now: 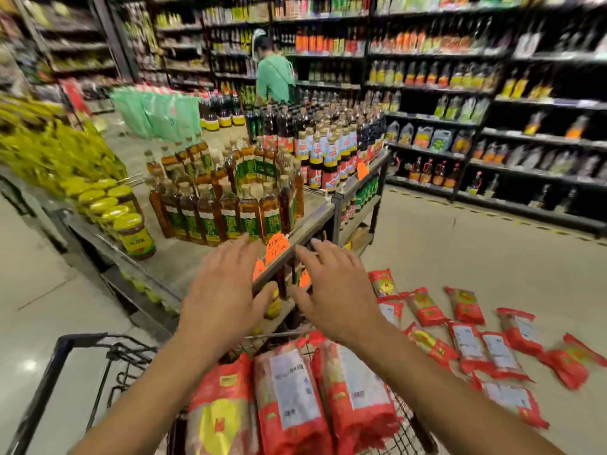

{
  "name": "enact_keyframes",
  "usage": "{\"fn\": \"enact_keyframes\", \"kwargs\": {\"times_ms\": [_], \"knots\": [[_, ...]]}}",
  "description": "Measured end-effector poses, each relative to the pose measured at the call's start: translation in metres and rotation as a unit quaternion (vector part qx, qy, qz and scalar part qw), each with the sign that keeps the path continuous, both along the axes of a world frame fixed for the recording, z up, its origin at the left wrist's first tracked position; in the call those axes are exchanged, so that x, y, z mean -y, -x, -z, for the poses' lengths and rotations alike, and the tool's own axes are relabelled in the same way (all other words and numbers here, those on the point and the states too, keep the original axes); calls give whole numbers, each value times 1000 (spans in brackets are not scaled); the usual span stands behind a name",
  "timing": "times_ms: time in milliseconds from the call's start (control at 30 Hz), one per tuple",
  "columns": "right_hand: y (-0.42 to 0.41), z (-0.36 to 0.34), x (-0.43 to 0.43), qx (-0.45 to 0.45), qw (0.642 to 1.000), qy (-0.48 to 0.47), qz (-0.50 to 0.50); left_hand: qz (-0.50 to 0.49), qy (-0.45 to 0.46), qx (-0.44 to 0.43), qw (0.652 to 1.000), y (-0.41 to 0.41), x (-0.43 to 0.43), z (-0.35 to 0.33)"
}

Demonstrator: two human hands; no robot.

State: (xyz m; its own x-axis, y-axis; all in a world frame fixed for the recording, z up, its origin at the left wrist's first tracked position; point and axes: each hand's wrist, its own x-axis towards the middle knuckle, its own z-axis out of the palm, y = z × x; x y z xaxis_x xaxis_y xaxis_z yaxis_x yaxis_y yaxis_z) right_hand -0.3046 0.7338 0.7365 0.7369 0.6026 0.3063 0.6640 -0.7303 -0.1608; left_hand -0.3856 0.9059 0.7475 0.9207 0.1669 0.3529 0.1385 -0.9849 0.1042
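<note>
Head view: both bare forearms stretch forward from the bottom edge, side by side and near each other, palms down. The left hand (223, 290) is released, its fingers straight and spread, its thumb out to the right, and it holds nothing. The right hand (331, 290) is the same, fingers fanned and relaxed with nothing in them. Both hang above the far end of the shopping cart (62, 353), with their fingertips up by the orange price tags (276, 247) on the edge of the display stand (308, 229); whether they touch it cannot be told. Red packets (289, 399) lie stacked in the cart, just below the wrists. More loose packets (492, 349) lie scattered on the floor to the right. Brown bottles (226, 208) stand in a ring on the stand, with yellow-lidded jars (134, 234) to their left.
</note>
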Motion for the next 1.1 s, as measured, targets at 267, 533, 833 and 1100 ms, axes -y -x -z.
{"fn": "enact_keyframes", "kwargs": {"times_ms": [267, 533, 833, 1100], "knots": [[16, -22, 89, -2, 991, 7, 133, 124, -3, 20, 992, -24, 69, -26], [65, -21, 232, -22, 942, -24, 333, 307, -36, -10, 951, -51, 204, -25], [174, -25, 399, -38, 868, -82, 489, 452, -31, -19, 891, -6, 376, -30], [296, -42, 523, -20, 810, -115, 574, 527, -21, -2, 849, 77, 521, -43]]}}
